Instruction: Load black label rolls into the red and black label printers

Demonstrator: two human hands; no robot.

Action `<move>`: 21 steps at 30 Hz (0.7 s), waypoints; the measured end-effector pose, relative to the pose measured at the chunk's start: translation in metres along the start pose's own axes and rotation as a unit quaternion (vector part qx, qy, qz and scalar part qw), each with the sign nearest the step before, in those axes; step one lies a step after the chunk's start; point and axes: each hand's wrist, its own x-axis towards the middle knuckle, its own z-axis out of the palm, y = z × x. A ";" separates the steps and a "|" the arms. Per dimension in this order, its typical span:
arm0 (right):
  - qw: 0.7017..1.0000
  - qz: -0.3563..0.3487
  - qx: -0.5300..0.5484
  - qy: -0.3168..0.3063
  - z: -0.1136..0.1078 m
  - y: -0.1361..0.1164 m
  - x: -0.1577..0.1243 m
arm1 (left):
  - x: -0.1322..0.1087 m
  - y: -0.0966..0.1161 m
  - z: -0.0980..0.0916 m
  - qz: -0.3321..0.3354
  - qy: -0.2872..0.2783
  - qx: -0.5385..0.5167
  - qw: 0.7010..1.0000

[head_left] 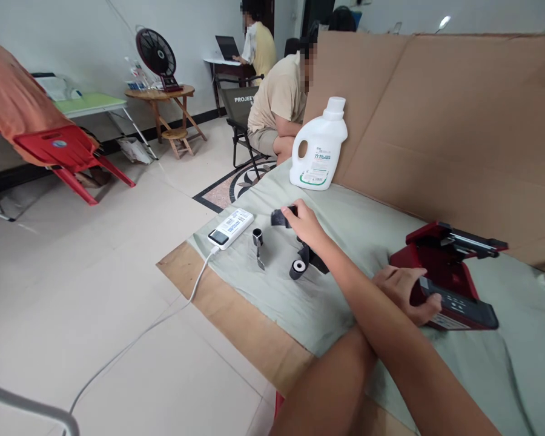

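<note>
Cloth (363,224); black piece (278,218) in right fingers (301,209)

Workroom (homely one): laptop (227,48), green table (95,104), fan (157,53).

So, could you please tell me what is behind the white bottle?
Behind the white bottle, a cardboard panel shows to the right and a seated person to the left; whatever the bottle covers cannot be seen.

You get soft, even light, a faint sheen on the floor (131,260), one bright glint (444,22) at upper right, and wide-angle stretching towards the edges
</note>
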 end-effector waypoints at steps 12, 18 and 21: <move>0.949 -0.054 -0.296 -0.092 0.025 -0.013 -0.021 | 0.004 -0.001 0.005 -0.003 0.011 0.005 1.000; 0.980 0.013 -0.199 -0.016 -0.027 0.005 -0.011 | 0.001 0.005 -0.005 -0.026 -0.016 -0.019 0.999; 0.970 0.039 -0.225 -0.079 -0.038 0.019 -0.010 | 0.000 0.007 -0.010 -0.032 -0.024 -0.036 0.999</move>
